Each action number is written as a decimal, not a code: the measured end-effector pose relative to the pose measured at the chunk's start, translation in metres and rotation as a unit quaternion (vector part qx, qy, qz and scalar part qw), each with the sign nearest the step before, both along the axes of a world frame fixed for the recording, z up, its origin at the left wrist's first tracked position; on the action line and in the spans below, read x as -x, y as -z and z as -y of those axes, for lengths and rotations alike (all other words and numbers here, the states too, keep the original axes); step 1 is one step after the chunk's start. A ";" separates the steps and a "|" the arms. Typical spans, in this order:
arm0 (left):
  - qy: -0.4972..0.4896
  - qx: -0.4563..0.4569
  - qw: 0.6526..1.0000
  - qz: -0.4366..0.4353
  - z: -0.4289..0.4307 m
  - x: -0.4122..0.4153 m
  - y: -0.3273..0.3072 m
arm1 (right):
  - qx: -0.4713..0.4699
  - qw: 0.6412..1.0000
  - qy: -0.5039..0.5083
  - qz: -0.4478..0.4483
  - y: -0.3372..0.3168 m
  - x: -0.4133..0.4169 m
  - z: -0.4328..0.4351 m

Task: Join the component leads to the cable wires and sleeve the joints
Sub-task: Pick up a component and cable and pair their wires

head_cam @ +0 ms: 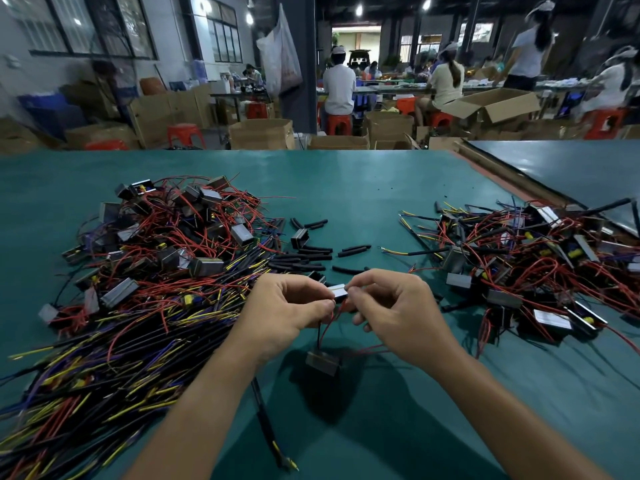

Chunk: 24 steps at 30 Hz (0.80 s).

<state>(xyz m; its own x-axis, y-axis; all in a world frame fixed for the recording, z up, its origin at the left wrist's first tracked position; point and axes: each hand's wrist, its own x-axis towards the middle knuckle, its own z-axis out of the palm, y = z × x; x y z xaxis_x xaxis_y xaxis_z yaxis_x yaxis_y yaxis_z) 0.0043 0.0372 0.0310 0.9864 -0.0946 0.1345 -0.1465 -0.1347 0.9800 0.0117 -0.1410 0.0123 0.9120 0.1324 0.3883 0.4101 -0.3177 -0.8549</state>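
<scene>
I am watching both hands meeting over the near middle of the green table (381,209). The left hand (287,313) is pinching the thin red and black leads (319,336) between thumb and forefinger. The right hand (398,313) is pinching them from the other side, its fingertips nearly touching the left's.

The leads are running straight down to a grey component (322,362) below the hands, with its long axis lying left to right. Any marking on it is too blurred to read.

A small white-topped block (337,292) is showing between the fingertips, but I cannot tell whether it is held. A black cable (266,427) is lying by the left forearm, pointing its yellow tip toward me. Black sleeves (308,254) are lying between the left heap (156,271) and the right heap (536,265).
</scene>
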 end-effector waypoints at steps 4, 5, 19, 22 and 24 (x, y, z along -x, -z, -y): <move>0.002 0.001 1.000 0.013 -0.002 -0.003 0.003 | -0.030 0.999 -0.022 -0.005 -0.004 0.000 -0.003; 0.002 0.001 1.000 0.017 -0.002 -0.003 0.003 | -0.033 0.999 -0.028 -0.004 -0.006 0.001 -0.002; -0.016 -0.059 0.995 0.075 0.000 -0.001 0.005 | 0.067 0.996 -0.001 0.058 -0.014 0.008 0.001; -0.004 -0.082 0.993 0.090 0.002 0.001 0.004 | 0.094 0.994 -0.018 0.057 -0.015 0.011 -0.001; -0.002 -0.092 0.991 0.097 0.003 0.003 0.003 | 0.100 0.994 -0.011 0.054 -0.014 0.010 0.000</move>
<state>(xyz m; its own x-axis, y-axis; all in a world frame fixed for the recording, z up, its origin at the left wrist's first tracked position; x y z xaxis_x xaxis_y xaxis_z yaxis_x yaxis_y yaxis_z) 0.0018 0.0338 0.0277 0.9440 -0.1307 0.3030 -0.3292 -0.3106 0.8917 0.0017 -0.1405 0.0259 0.8625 0.2366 0.4474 0.5048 -0.4658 -0.7268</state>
